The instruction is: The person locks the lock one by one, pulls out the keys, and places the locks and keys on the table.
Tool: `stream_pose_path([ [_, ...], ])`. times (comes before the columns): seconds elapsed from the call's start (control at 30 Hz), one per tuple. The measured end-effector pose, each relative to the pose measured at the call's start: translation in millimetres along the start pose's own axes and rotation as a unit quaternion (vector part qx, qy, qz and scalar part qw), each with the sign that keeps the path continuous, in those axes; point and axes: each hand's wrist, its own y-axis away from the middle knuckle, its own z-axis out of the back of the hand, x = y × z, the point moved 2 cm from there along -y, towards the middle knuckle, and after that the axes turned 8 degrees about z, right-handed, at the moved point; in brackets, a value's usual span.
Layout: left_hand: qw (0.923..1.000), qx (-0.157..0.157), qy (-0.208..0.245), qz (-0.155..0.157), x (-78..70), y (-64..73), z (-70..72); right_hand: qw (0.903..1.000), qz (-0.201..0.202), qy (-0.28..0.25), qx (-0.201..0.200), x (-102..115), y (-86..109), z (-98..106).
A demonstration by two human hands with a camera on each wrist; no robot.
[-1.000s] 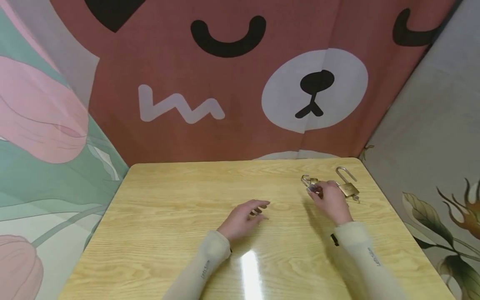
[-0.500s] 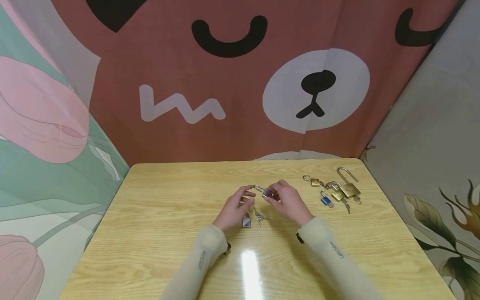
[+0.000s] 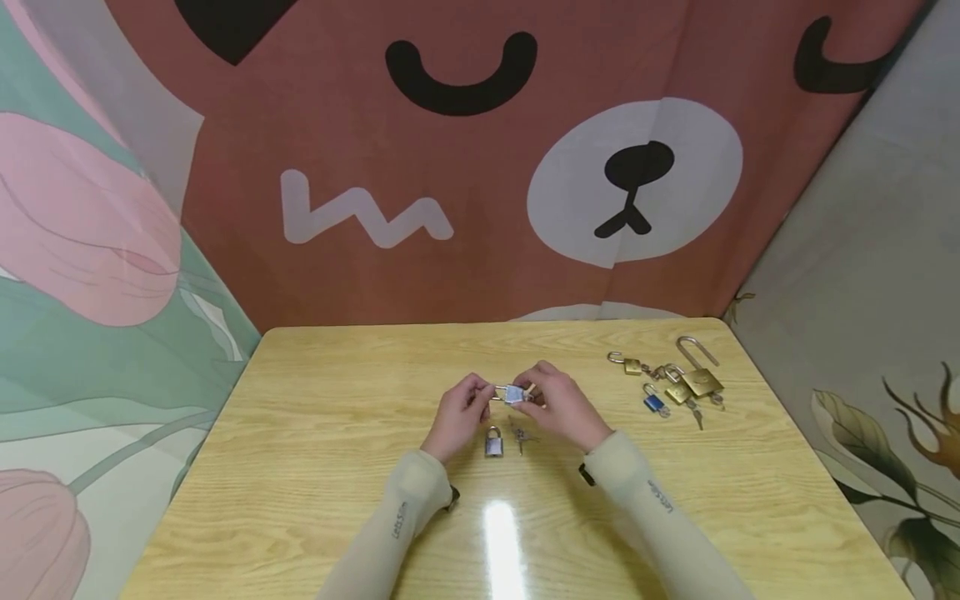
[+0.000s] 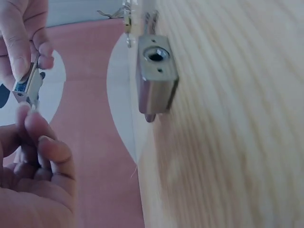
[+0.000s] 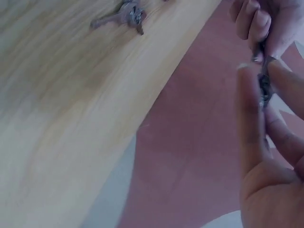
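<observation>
A small silver padlock [image 3: 514,394] is held up over the table between both hands. My left hand [image 3: 459,412] pinches its shackle at the left end. From the other side, my right hand [image 3: 562,406] grips the body between thumb and fingers, covering part of it. In the left wrist view the held padlock's body [image 4: 29,86] shows between the two hands. Below them on the table sits a second silver padlock [image 3: 493,445], its shackle pointing away from me. Right beside that one is a bunch of keys [image 3: 521,435], also seen in the right wrist view.
At the right back of the wooden table [image 3: 322,392] lie several padlocks: a large brass padlock [image 3: 702,382] with a long raised shackle, a blue padlock [image 3: 655,402], and smaller brass padlocks [image 3: 632,367] with keys. A printed cloth [image 3: 450,275] hangs behind the table.
My right hand has brought the silver padlock from the right-hand group to the middle. My left hand, empty a second ago, has taken hold of the shackle, and the padlock has turned level.
</observation>
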Motion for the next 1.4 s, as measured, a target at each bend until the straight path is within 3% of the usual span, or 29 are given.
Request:
stream_pose_path([
  [0.13,0.9992,0.016,0.037,0.003,-1.2,0.3,0.9,0.9959,-0.003,-0.083,-0.036,-2,0.7,2],
  [0.23,0.9984,0.024,0.050,-0.003,-4.8,1.0,1.9,0.9917,-0.004,-0.113,-0.060,-2,-0.3,5],
  [0.5,0.9995,0.012,0.028,0.007,-6.2,2.6,3.2,0.9832,-0.016,-0.168,-0.070,-3,-2.1,6],
  [0.83,0.9992,0.029,0.021,0.021,-7.8,9.2,-1.4,0.9776,-0.029,-0.196,-0.071,-3,-1.0,-1],
  [1.13,0.9980,0.047,0.043,0.000,-10.8,13.2,-7.0,0.9751,-0.009,-0.206,-0.082,0,-1.5,-3],
  [1.3,0.9979,0.060,0.024,0.011,-11.6,14.4,-8.0,0.9758,-0.015,-0.202,-0.082,1,-2.2,-7],
  [1.4,0.9967,0.069,0.039,0.017,-10.4,14.3,-5.8,0.9751,-0.011,-0.206,-0.082,1,-4.5,-11],
])
